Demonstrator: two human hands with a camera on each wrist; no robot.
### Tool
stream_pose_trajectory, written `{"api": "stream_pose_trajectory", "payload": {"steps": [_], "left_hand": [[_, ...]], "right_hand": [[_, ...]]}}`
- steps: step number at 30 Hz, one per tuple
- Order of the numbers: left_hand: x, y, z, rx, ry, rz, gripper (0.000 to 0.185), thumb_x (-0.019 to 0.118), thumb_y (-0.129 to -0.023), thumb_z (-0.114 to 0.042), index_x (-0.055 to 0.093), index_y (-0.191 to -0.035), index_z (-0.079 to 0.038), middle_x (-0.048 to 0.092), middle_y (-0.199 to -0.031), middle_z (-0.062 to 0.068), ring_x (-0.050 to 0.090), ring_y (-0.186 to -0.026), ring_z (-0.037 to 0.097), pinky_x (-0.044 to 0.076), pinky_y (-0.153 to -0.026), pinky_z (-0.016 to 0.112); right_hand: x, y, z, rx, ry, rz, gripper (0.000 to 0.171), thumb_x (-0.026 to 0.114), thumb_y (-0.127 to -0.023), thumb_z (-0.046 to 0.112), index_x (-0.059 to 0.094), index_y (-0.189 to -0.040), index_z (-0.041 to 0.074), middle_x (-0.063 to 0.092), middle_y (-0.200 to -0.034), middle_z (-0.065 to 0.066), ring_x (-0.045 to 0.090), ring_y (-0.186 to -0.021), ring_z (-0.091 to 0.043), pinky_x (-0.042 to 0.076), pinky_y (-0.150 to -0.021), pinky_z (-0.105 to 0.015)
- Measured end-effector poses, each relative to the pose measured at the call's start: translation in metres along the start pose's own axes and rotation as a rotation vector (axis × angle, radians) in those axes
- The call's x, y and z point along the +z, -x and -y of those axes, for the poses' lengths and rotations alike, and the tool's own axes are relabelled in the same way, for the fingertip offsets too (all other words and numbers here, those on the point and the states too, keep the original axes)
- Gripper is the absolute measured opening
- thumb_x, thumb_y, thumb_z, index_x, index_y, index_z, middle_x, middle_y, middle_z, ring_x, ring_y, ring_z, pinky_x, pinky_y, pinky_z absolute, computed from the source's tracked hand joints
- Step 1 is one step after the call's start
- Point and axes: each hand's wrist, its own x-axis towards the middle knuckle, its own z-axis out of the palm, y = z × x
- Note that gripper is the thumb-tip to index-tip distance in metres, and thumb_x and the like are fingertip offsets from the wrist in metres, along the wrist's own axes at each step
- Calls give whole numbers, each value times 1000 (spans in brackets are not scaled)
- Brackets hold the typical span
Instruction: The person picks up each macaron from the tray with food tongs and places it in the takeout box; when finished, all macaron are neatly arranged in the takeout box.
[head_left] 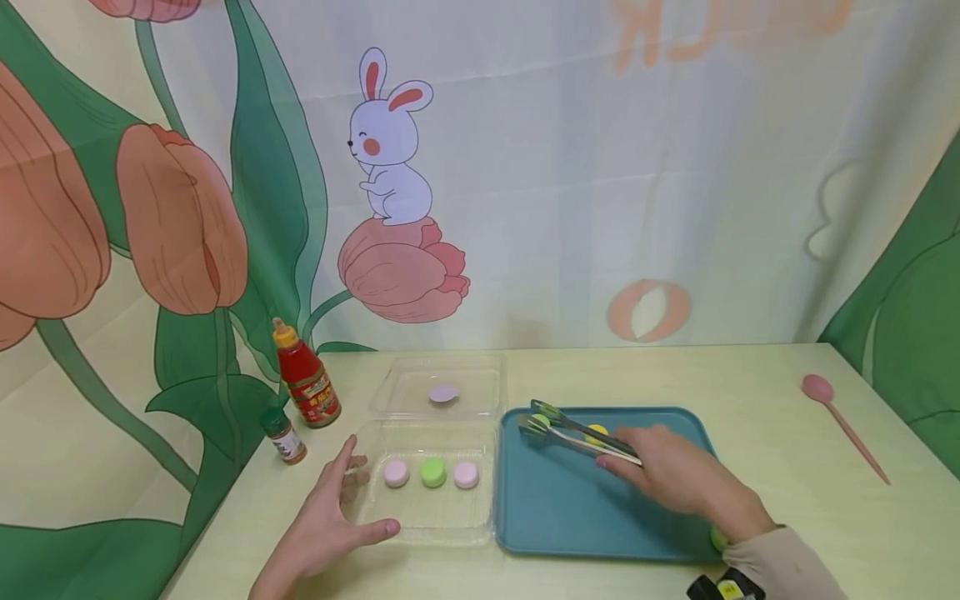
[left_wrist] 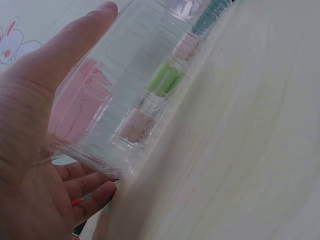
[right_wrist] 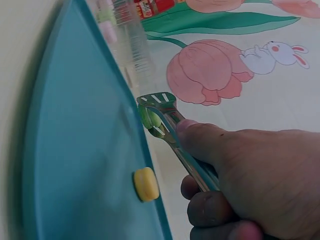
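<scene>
Right hand: grip closed round the tongs, whose tips pinch a green candy above the teal tray.
Left hand: fingers spread wide, thumb and palm bracing the clear clamshell box, apparently to keep it from sliding.
Box contents: pink, green, pink candies in a row.
Tray: one yellow candy.
Bench: ketchup bottle, pink spoon.

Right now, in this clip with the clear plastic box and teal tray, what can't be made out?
- Labels on the red sauce bottle and small green-capped jar: too small in the head view.
- Green round piece in the metal tongs: mostly covered by the tong blades, right wrist view.
- Green thing at the teal tray's near corner: hidden behind the right hand's wrist.
</scene>
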Motion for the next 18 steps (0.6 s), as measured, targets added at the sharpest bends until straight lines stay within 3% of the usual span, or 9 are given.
{"api": "stream_pose_trajectory", "payload": {"steps": [9, 18], "left_hand": [[-2, 0, 0, -9, -2, 1, 137, 93, -68, -58, 5, -167, -23, 39, -160, 8, 46, -144, 34, 34, -116, 66], [1, -1, 2, 5, 7, -2, 135, 93, -70, -57, 6, -167, -23, 40, -159, 8, 46, -144, 34, 34, -116, 65]], "right_hand": [[-25, 7, 11, -63, -21, -78, 34, 57, -103, 54, 61, -98, 21, 52, -69, 10, 49, -62, -6, 43, -60, -28], [-35, 10, 31, -85, -25, -91, 36, 55, -104, 56, 59, -97, 21, 50, -67, 10, 47, -57, -5, 41, -56, -26]]}}
